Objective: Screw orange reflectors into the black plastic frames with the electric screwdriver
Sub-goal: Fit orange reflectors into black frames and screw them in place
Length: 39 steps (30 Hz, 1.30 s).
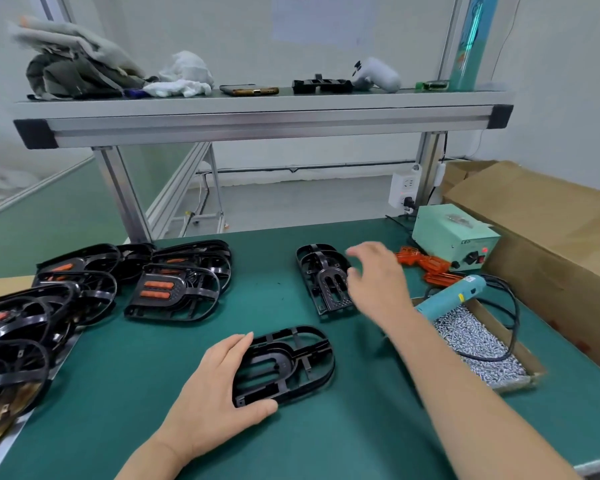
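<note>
A black plastic frame (291,362) with no reflector lies on the green mat in front of me. My left hand (215,386) grips its left edge, thumb at the near corner. My right hand (374,275) hovers with loose fingers, blurred, holding nothing, beside a small stack of bare black frames (321,275). Loose orange reflectors (426,265) lie to the right of that hand. The teal electric screwdriver (447,297) rests across a cardboard tray of screws (478,344).
A pile of frames fitted with orange reflectors (167,289) covers the left of the mat. A mint green power box (454,237) and a large cardboard box (548,230) stand at the right. An aluminium shelf (257,116) with cloths and a phone spans overhead.
</note>
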Available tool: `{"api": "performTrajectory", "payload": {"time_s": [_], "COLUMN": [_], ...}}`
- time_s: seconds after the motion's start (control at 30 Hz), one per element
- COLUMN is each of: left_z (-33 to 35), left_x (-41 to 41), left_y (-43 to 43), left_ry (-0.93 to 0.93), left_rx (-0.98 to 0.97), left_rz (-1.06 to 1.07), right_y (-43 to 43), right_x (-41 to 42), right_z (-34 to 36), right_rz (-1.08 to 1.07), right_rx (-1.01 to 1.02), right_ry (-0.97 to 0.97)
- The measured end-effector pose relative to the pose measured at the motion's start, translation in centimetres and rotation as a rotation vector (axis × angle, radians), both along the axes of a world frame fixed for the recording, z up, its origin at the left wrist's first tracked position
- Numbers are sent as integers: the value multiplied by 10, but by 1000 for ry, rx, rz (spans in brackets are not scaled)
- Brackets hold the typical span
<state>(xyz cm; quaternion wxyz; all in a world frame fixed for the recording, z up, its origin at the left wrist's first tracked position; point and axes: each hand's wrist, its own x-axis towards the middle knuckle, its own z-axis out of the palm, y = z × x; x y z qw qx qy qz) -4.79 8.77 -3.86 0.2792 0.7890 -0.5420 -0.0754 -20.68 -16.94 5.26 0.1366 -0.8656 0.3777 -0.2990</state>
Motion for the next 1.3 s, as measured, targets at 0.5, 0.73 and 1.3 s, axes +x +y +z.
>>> {"api": "performTrajectory", "payload": {"time_s": [0.5,0.73,1.3], "left_z": [-1,-1,-1], "left_x": [-2,-2,-3], "left_y": [-3,-5,-4], "left_ry": [-44,-28,-30], "left_rx": [25,15,50], "left_rz": [7,16,-1], "right_y": [-174,-185,-150], "right_x": [-24,-17,-36], "right_z": [-8,-19,-19], "right_rz": [-200,-147,28], "right_rx": [251,258,107], "right_ry": [796,810,894]}}
